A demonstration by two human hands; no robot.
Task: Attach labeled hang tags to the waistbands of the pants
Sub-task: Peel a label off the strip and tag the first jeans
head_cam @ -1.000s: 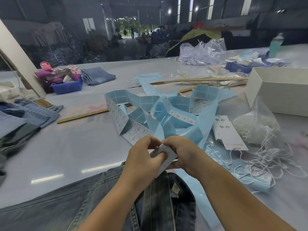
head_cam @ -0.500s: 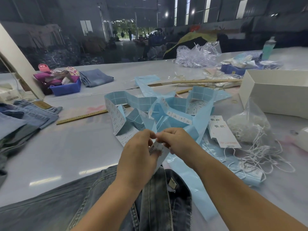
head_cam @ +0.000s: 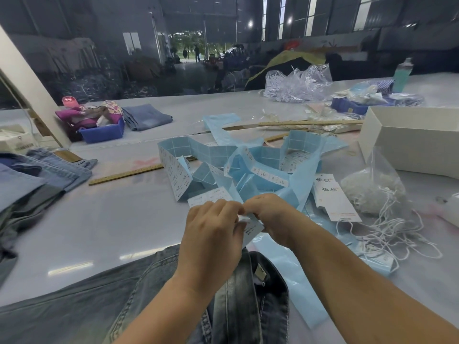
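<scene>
The pale counter [head_cam: 99,224] carried dark denim pants [head_cam: 248,306] at its near edge, a tangle of blue label backing strip [head_cam: 248,165] beyond them, and loose white strings [head_cam: 387,232] to the right. Above the pants, the left hand [head_cam: 211,234] and right hand [head_cam: 270,214] met, the fingers of both curled and pinching a small white hang tag [head_cam: 252,228] between them.

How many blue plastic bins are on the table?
2. One blue bin sits far left beside folded jeans, filled with pink cloth. The other blue bin is far right behind the white box. More may be hidden.
</scene>
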